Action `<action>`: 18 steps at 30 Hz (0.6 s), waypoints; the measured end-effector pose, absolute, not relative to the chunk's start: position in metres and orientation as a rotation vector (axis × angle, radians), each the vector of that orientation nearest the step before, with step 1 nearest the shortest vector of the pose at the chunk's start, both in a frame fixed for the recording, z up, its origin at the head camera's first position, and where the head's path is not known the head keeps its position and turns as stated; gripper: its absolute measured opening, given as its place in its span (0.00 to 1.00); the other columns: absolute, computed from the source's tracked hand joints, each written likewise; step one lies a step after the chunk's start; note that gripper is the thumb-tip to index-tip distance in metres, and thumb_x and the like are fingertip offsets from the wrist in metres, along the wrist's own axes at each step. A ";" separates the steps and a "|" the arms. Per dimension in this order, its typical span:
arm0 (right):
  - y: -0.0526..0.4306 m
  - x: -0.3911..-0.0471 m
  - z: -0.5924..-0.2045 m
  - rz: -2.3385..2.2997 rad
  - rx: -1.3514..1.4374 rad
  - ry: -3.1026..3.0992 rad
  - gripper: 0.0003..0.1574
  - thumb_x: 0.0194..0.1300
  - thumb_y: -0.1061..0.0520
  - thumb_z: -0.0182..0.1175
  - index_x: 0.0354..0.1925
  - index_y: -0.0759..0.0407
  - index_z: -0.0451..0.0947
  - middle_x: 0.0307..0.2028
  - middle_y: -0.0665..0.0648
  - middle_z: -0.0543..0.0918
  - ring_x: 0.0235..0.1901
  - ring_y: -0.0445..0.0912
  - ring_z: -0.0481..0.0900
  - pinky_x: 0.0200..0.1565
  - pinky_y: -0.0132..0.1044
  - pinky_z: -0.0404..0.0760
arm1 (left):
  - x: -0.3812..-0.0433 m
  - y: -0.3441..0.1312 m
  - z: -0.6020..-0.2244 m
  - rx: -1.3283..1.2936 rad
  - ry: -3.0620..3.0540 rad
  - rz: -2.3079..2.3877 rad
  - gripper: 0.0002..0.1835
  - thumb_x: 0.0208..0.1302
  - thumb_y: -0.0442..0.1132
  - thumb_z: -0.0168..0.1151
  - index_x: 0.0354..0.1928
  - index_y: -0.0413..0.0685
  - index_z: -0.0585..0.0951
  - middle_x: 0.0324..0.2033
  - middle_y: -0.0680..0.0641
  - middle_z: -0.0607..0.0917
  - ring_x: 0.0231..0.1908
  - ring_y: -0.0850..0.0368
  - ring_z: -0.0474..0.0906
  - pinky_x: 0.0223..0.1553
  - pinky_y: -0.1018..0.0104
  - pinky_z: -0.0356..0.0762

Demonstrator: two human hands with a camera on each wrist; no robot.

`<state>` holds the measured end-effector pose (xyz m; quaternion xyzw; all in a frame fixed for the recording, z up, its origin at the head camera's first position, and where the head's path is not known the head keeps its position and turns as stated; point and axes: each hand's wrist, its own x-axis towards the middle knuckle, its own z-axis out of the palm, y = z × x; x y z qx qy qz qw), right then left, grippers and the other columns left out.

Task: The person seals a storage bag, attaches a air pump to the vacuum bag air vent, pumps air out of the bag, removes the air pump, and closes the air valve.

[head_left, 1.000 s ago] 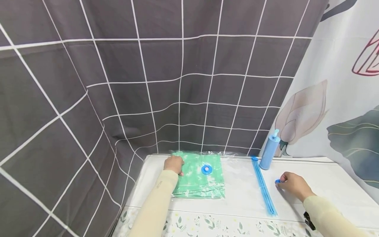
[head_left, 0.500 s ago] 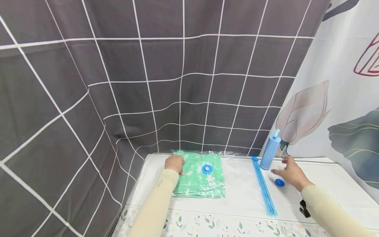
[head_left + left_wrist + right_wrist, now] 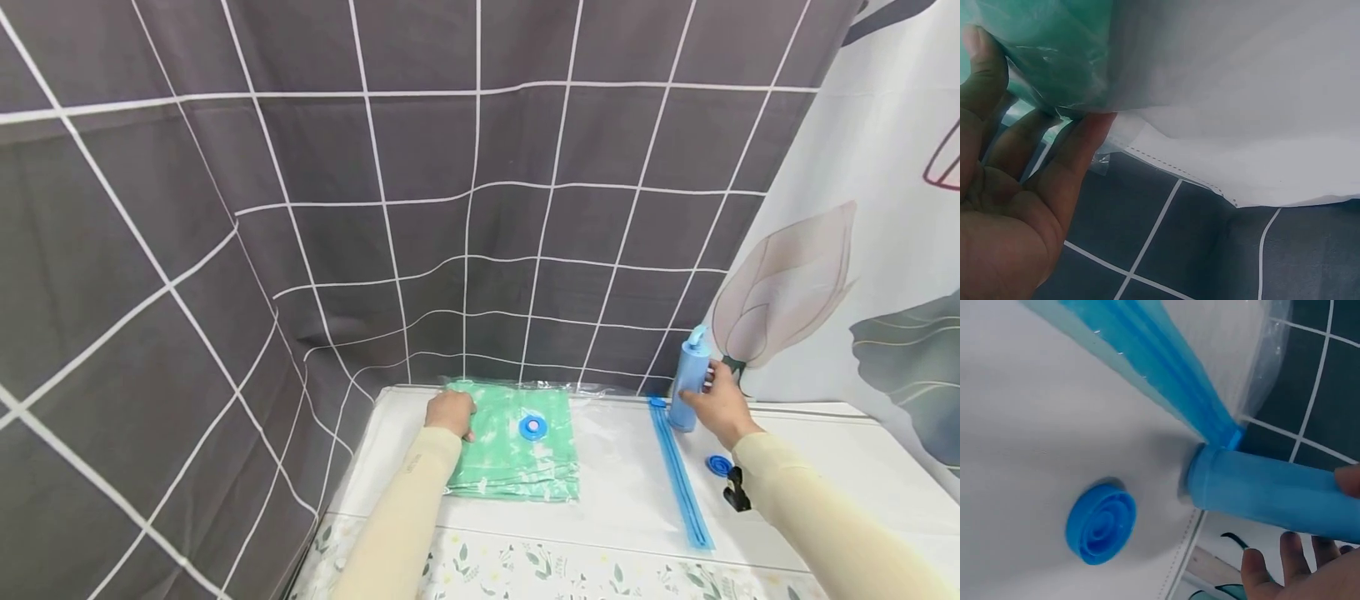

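Observation:
A clear vacuum storage bag (image 3: pixel 502 458) lies flat with folded green cloth inside. My left hand (image 3: pixel 450 412) grips its left edge; in the left wrist view the thumb is on one side of the green end and the fingers (image 3: pixel 1088 140) on the other. A blue valve base (image 3: pixel 532 427) sits on the bag, uncapped. At the right, my right hand (image 3: pixel 720 404) holds a light blue hand pump (image 3: pixel 692 375) low on its body, its thumb across the front. Near it lies the round blue valve cap (image 3: pixel 1100 525), ridged side showing.
The bag's blue zip strip (image 3: pixel 681 483) runs front to back beside the pump, with a slider (image 3: pixel 658 402) at its far end. A dark grid-patterned curtain (image 3: pixel 510 225) rises behind the white table (image 3: pixel 802 467). Leafy patterned cloth (image 3: pixel 540 558) lies along the front.
My right hand has let go of the valve cap, leaving it on the table, and moved back to the pump, which now stands more upright. My left hand stays at the bag's edge.

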<state>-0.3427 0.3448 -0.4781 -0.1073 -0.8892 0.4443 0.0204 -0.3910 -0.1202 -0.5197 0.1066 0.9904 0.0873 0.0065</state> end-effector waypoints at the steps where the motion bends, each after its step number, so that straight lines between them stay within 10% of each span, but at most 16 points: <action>1: 0.346 -0.343 -0.479 1.364 -0.348 -2.759 0.58 0.82 0.62 0.57 0.89 0.76 0.30 0.85 0.89 0.46 0.83 0.86 0.55 0.80 0.82 0.65 | -0.387 -0.119 -0.516 0.329 3.098 0.282 0.34 0.46 0.49 0.82 0.60 0.50 0.94 0.60 0.45 0.96 0.63 0.37 0.91 0.70 0.41 0.88; 12: 0.327 -0.336 -0.468 1.237 -0.177 -2.841 0.54 0.82 0.56 0.62 0.86 0.80 0.45 0.81 0.88 0.59 0.78 0.86 0.65 0.76 0.79 0.74 | -0.433 -0.135 -0.576 0.422 3.150 0.213 0.33 0.37 0.55 0.85 0.53 0.59 0.96 0.50 0.49 0.98 0.51 0.42 0.94 0.56 0.42 0.94; 18: 0.274 -0.346 -0.445 1.324 0.007 -2.743 0.50 0.80 0.58 0.67 0.84 0.78 0.54 0.76 0.87 0.70 0.75 0.81 0.75 0.75 0.74 0.80 | -0.438 -0.135 -0.589 0.399 3.102 0.186 0.37 0.47 0.57 0.82 0.65 0.61 0.92 0.60 0.49 0.96 0.59 0.42 0.94 0.59 0.41 0.94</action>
